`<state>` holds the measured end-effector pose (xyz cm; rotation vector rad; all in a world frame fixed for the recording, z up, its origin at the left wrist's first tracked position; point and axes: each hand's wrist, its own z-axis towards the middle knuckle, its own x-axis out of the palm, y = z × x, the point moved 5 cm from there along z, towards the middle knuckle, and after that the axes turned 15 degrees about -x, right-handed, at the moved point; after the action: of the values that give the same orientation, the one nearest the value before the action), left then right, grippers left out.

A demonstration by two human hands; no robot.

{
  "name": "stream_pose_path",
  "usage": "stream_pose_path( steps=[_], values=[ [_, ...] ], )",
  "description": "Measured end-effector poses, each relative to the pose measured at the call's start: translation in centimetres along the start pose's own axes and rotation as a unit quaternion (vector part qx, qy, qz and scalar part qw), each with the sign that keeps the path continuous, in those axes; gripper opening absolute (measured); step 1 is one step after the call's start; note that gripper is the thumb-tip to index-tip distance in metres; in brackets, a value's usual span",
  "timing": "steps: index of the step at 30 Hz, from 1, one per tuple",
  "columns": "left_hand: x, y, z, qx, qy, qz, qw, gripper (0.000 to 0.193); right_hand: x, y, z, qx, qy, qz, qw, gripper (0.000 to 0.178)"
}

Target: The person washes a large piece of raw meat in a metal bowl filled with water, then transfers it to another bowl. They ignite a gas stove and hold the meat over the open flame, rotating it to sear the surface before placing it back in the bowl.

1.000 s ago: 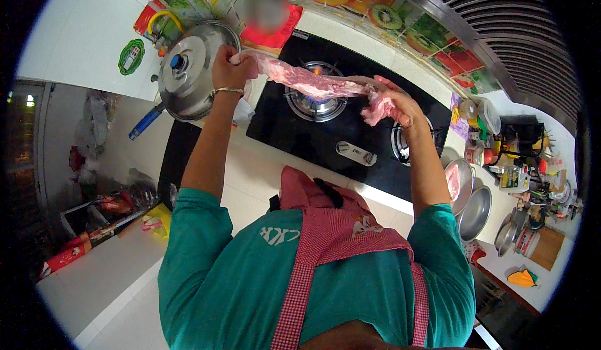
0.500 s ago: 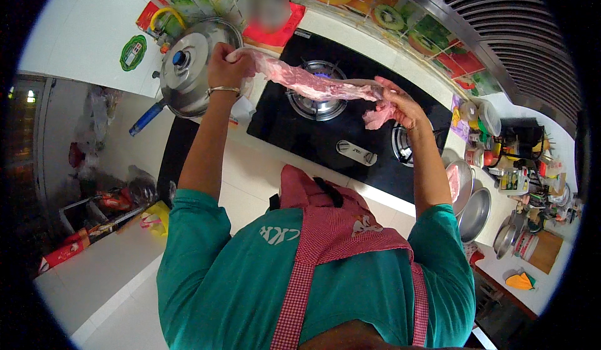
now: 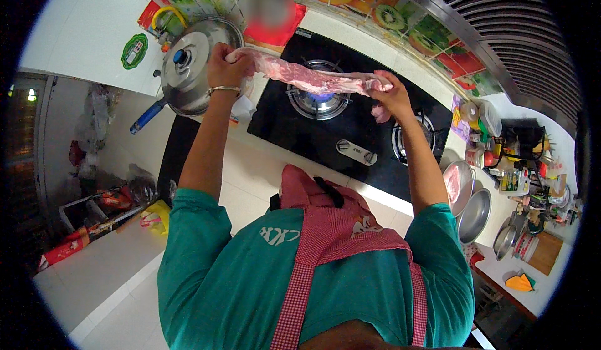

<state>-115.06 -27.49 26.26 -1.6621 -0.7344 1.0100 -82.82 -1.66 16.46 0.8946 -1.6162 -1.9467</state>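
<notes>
A long strip of raw meat, pink with pale fat, is stretched between my two hands over the lit left burner. My left hand is closed round its left end, in front of the lidded pan. At the other end my right hand grips the meat, and a loose pink flap dangles below the fingers. Blue flame shows just under the middle of the strip. Both burners belong to a black glass gas hob.
Left of the hob stands a large steel pan with a domed lid and a blue handle. Steel bowls sit at the right, one with raw meat. A range hood overhangs the far right; jars and bottles crowd beyond.
My right hand has shifted slightly up and left and regripped the strip's end. More blue flame shows beneath the meat. My left hand has hardly moved.
</notes>
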Motion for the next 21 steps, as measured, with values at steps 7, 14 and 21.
stream_pose_path(
  steps=[7, 14, 21],
  values=[
    [-0.1, 4.1, 2.0, 0.065, -0.094, 0.078, 0.990, 0.027, -1.2, 0.1, 1.0, 0.022, -0.032, -0.030, 0.999, 0.050],
    [1.1, 5.2, 1.6, -0.023, -0.011, -0.011, 1.000, 0.027, -2.6, 0.2, 1.5, 0.097, -0.053, -0.001, 0.994, 0.045],
    [1.0, 1.5, 0.3, -0.070, 0.031, -0.090, 0.993, 0.028, -0.3, -1.7, 1.7, 0.195, 0.081, 0.281, 0.936, 0.050]
  ],
)
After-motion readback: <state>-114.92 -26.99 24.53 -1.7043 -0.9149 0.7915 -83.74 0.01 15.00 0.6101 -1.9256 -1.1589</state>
